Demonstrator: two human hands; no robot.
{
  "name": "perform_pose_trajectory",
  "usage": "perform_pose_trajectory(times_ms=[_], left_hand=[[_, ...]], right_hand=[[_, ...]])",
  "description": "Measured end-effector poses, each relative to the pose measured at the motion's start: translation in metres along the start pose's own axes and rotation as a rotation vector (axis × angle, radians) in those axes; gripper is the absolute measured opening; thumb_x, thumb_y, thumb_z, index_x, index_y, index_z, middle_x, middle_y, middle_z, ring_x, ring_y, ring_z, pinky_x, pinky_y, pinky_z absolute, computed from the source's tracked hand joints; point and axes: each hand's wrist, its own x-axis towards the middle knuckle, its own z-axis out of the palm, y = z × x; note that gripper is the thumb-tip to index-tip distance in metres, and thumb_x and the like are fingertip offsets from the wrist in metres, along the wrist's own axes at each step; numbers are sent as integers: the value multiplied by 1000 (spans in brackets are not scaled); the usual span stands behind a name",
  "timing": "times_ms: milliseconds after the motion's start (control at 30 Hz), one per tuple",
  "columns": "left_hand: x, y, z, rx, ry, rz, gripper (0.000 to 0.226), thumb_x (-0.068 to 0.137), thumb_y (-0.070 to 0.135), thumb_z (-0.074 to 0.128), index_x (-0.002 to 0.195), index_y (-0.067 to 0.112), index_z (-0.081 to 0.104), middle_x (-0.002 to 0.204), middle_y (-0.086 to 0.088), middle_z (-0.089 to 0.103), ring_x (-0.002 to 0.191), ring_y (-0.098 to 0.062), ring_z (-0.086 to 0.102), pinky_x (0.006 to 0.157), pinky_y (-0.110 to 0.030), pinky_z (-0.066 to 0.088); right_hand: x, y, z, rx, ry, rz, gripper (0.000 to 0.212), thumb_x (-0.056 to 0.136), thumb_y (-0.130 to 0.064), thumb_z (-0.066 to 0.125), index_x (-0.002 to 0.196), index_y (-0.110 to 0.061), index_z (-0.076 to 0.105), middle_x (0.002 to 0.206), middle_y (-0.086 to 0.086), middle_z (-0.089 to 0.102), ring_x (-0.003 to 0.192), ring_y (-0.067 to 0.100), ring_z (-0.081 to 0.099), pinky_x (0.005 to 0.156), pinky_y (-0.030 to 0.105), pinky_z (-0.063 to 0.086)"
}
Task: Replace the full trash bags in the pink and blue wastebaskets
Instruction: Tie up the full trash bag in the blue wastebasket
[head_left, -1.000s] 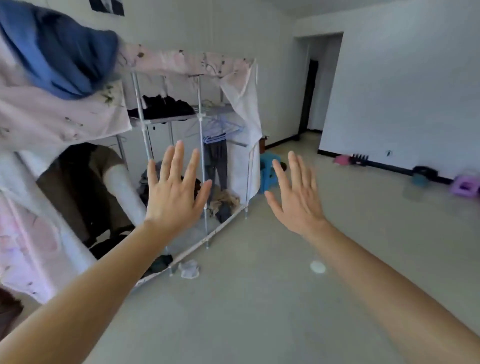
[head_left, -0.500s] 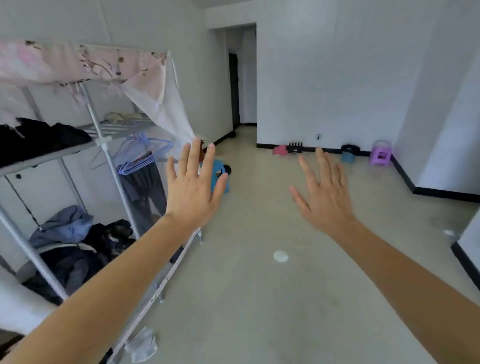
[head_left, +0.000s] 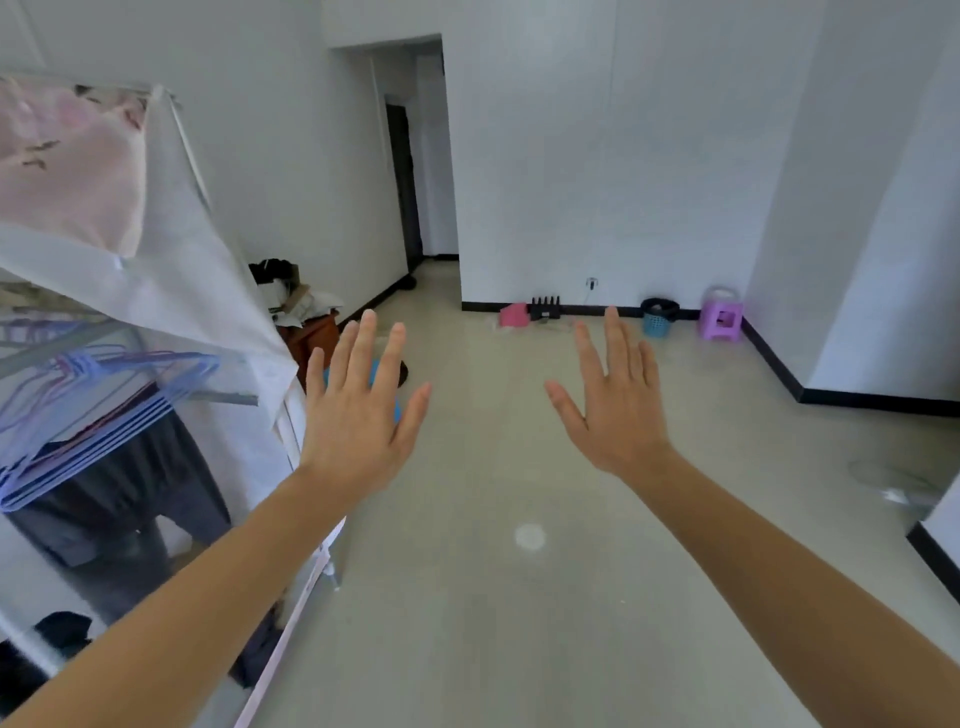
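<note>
Since before, view is turning right; wardrobe is sliding left. I am holding left hand and right hand up, spread wide, holding nothing. Blue wastebasket is sitting far off by wall, near purple stool.

wastebasket: blue | stool: purple | wardrobe cover: pink floral | hangers: blue

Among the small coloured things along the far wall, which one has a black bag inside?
The blue wastebasket, a mesh basket with a black bag over its rim. The pink object to its left and the purple stool to its right have none.
</note>
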Motion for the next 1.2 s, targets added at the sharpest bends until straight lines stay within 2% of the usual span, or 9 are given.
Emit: perform_pose_trajectory(times_ms=[200, 367, 533, 700, 933, 1033, 1133, 1200], left_hand=[[120, -72, 132, 1, 15, 22, 66, 99, 48, 33, 151, 8, 33, 158, -21, 27, 145, -38, 27, 112, -61, 24], [241, -96, 240, -95, -77, 44, 71, 99, 54, 20, 155, 11, 21, 162, -18, 16, 149, -35, 18, 115, -58, 23], [371, -61, 333, -173, -68, 197, 68, 101, 51, 24, 155, 11, 20, 161, -19, 18, 148, -36, 21, 115, -55, 24], [459, -9, 451, -230, -72, 302, 67, 101, 52, 24, 155, 13, 22, 162, -17, 17, 148, -34, 20, 116, -56, 23], [610, 59, 623, -178, -177, 347, 68, 101, 53, 17, 157, 13, 17, 164, -15, 9, 151, -31, 14, 117, -55, 20], [689, 58, 668, -209, -135, 331, 68, 100, 52, 22, 156, 13, 21, 163, -16, 14, 149, -33, 19, 116, -57, 22], [753, 40, 721, -218, -75, 321, 66, 100, 50, 27, 152, 9, 31, 161, -19, 22, 146, -37, 26, 113, -57, 25], [795, 25, 766, -220, -64, 294, 66, 100, 49, 28, 152, 9, 31, 160, -20, 22, 145, -38, 27, 112, -58, 27]], right_hand=[[133, 11, 121, -95, 6, -86, 74, 102, -60, 25, 161, -18, 10, 166, 21, 5, 153, 37, 9, 123, 55, 15], [225, 52, 192, -230, -40, -84, 73, 101, -58, 27, 160, -17, 14, 166, 22, 4, 153, 37, 10, 122, 56, 17], [302, 135, 233, -266, -7, 100, 72, 102, -57, 27, 160, -16, 15, 166, 22, 3, 153, 37, 10, 122, 55, 18], [355, 234, 300, -286, 19, 236, 73, 101, -57, 29, 160, -15, 18, 165, 25, 9, 150, 43, 19, 120, 57, 21], [470, 378, 428, -329, -128, 319, 75, 101, -58, 23, 161, -14, 11, 165, 25, 4, 152, 41, 14, 119, 57, 22], [554, 421, 468, -326, -149, 348, 75, 102, -59, 24, 161, -15, 4, 166, 23, -4, 153, 38, 7, 121, 54, 18], [631, 448, 519, -296, -139, 358, 75, 102, -57, 31, 161, -14, 10, 166, 23, -3, 153, 39, 7, 122, 54, 16], [680, 464, 560, -269, -126, 301, 75, 102, -55, 36, 160, -14, 14, 166, 23, 1, 153, 39, 12, 122, 54, 17]])
